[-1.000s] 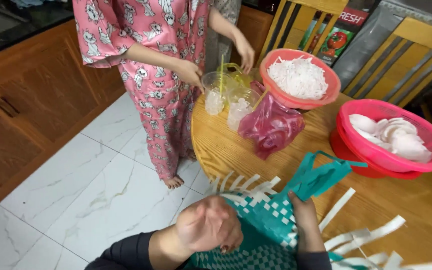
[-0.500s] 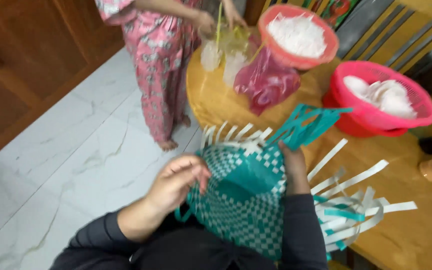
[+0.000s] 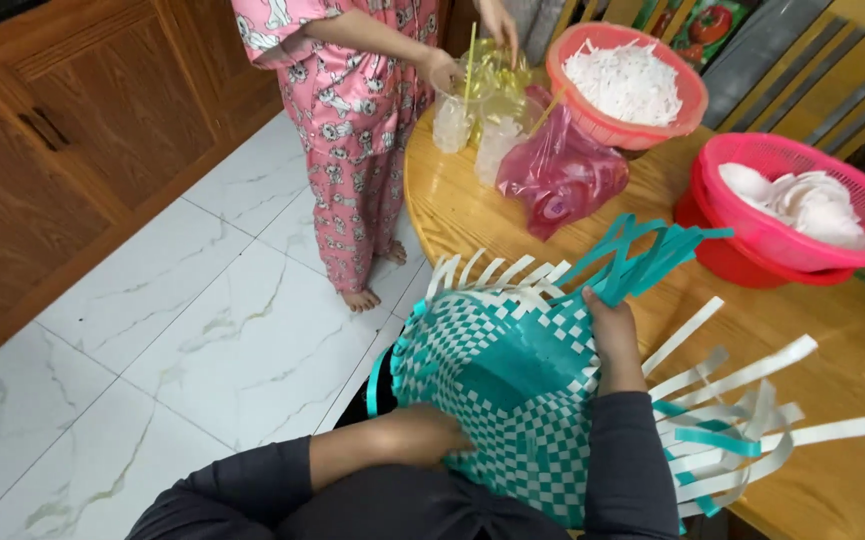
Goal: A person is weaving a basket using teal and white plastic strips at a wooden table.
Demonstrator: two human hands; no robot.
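A half-woven basket (image 3: pixel 512 390) of teal and white plastic strips rests against the wooden table's (image 3: pixel 472 215) near edge, on my lap. Loose teal and white strip ends (image 3: pixel 742 400) fan out over the table to the right. My right hand (image 3: pixel 612 325) holds the basket's far rim where a bundle of teal strips (image 3: pixel 642 250) sticks up. My left hand (image 3: pixel 422 440) presses against the basket's lower left side; its fingers are hidden behind the weave.
A person in pink pyjamas (image 3: pixel 352 100) stands at the table's far left, handling clear plastic cups with yellow straws (image 3: pixel 472 95). A pink plastic bag (image 3: pixel 562 175), an orange basket of white shreds (image 3: pixel 627 85) and a pink basket of white pieces (image 3: pixel 802 210) stand on the table. Wooden chairs stand behind.
My left hand has dropped from the basket's upper left edge to its lower side. The basket has turned to show its woven face. The view has shifted slightly.
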